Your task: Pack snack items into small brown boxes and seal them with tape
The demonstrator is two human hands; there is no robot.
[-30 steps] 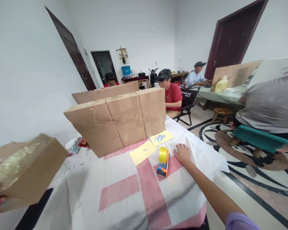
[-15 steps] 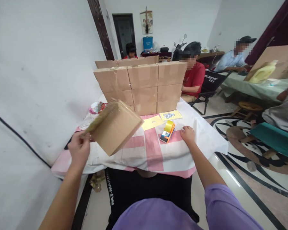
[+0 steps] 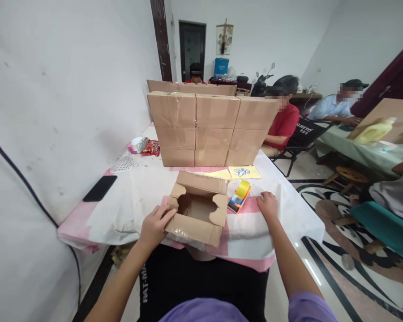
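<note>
An open cardboard box (image 3: 194, 228) sits on the cloth-covered table in front of me, its flaps folded outward and its inside facing up. The thumb and fingers of my left hand (image 3: 156, 226) grip its left flap. My right hand (image 3: 267, 205) lies on the tablecloth with nothing in it, fingers stretched out. Between the box and that hand is an orange tape dispenser (image 3: 239, 202) with a roll of yellow tape. Behind the box lie yellow papers, one a card (image 3: 244, 172) with a flower-like drawing.
Closed cardboard boxes (image 3: 213, 138) are stacked like a wall at the table's far side. To the left lie a black phone (image 3: 100, 188), a white perforated item (image 3: 122, 164) and a red packet (image 3: 151, 148). A person in red (image 3: 285, 125) sits beyond the stack; others sit farther right.
My left hand has brought the box down from a tilted position in the air onto the table, open side up. My right hand stays on the table. The view has shifted slightly left.
</note>
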